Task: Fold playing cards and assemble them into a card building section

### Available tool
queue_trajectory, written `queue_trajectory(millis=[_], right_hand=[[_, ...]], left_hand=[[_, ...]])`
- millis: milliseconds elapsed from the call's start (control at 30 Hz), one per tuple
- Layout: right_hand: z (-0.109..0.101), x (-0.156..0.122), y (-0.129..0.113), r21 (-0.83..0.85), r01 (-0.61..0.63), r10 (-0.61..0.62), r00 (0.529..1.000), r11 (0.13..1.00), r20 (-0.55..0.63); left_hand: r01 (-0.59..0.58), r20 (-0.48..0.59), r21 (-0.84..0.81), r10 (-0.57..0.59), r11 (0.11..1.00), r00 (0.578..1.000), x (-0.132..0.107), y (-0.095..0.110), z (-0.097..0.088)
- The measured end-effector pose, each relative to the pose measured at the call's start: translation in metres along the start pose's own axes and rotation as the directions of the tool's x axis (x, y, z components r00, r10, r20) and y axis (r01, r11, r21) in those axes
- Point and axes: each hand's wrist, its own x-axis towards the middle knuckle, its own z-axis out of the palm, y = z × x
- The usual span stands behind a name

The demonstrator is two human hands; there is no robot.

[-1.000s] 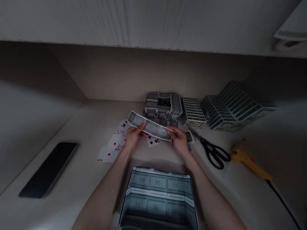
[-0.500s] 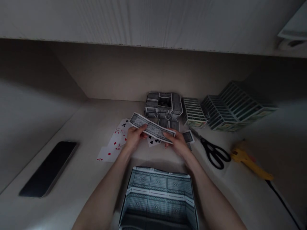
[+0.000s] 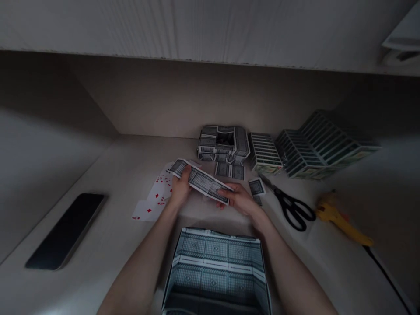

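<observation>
Both hands hold a long strip of joined playing cards (image 3: 201, 180), patterned backs up, tilted down to the right above the desk. My left hand (image 3: 180, 190) grips its left end, thumb on top. My right hand (image 3: 239, 199) pinches its right end. Under the left hand lie face-up red and black cards (image 3: 156, 197). Close to me stands an open box built of card backs (image 3: 216, 269). A smaller card-built box (image 3: 223, 143) sits at the back.
A dark phone (image 3: 67, 229) lies at the left. Black scissors (image 3: 290, 208) and a yellow glue gun (image 3: 343, 223) with its cord lie at the right. Rows of folded card pieces (image 3: 311, 148) stand at the back right. Loose card backs (image 3: 230, 170) lie behind my hands.
The card strip has dropped lower and shifted left, tilting more steeply. Both hands moved down and left with it, covering the black clubs card that showed before.
</observation>
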Motion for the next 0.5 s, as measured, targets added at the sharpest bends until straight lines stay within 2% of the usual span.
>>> queue_trajectory(millis=[300, 500], right_hand=[[0.0, 0.003, 0.004, -0.023, 0.034, -0.035, 0.999, 0.999, -0.034], [-0.001, 0.004, 0.004, 0.006, 0.024, -0.024, 0.999, 1.0, -0.033]], left_hand=[[-0.135, 0.003, 0.141, 0.136, 0.981, 0.991, 0.004, -0.015, -0.003], [-0.099, 0.029, 0.128, 0.096, 0.987, 0.995, 0.004, -0.018, -0.003]])
